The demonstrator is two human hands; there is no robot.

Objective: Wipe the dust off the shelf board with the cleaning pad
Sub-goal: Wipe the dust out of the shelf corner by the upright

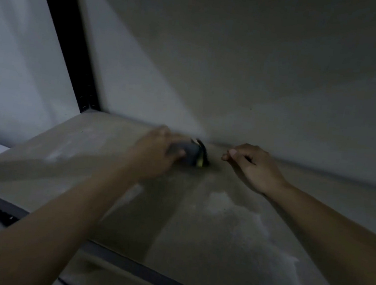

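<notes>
The shelf board (82, 166) is a pale brown panel that runs back to the wall, dim and tilted in view. White dust (254, 228) lies in patches on its right half, and fainter smears show at the left. My left hand (157, 155) is blurred and grips a dark grey cleaning pad (191, 155) with a yellow-green edge, pressed on the board close to the back wall. My right hand (252, 165) rests on the board just right of the pad, fingers curled loosely, holding nothing.
A black metal upright (69, 44) of the shelf frame rises at the back left corner. A grey wall (236, 66) closes off the back. The board's dark front rail (141, 269) crosses low in the frame, with a lower shelf under it.
</notes>
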